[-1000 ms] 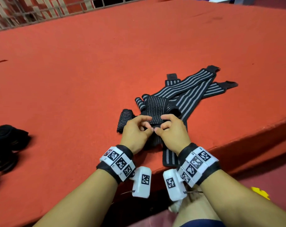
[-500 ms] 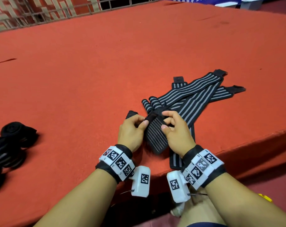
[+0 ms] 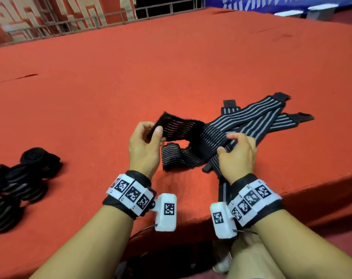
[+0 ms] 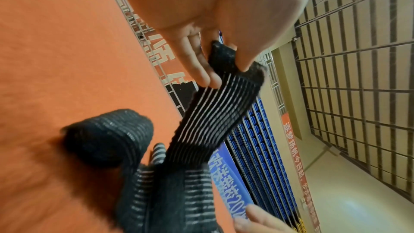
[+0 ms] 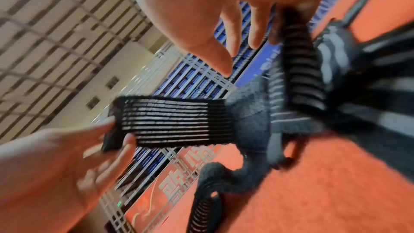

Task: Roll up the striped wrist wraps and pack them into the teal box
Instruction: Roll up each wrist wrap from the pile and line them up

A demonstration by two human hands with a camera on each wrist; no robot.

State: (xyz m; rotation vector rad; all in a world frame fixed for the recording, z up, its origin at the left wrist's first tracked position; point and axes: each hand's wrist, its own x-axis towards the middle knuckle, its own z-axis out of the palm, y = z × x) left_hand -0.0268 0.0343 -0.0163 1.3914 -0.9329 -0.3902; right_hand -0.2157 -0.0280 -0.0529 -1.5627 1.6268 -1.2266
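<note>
Stretching a striped wrist wrap (image 3: 183,129) left to right at frame centre, above the red mat (image 3: 90,87).
Left hand (image 3: 144,147) pinches its dark end; right hand (image 3: 236,156) grips the other part, fingers partly hidden. Loose wraps (image 3: 257,117) run toward upper right. Rolled wraps (image 3: 20,178) are cut off at left. Banner writing is unreadable.

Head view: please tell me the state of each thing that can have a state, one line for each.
Held wrist wrap: partly unrolled, stretched between both hands.
Left hand: pinches the wrap's end.
Right hand: grips the wrap.
Loose wraps: unrolled, flat, overlapping.
Rolled wraps: rolled, piled on the red surface.
</note>
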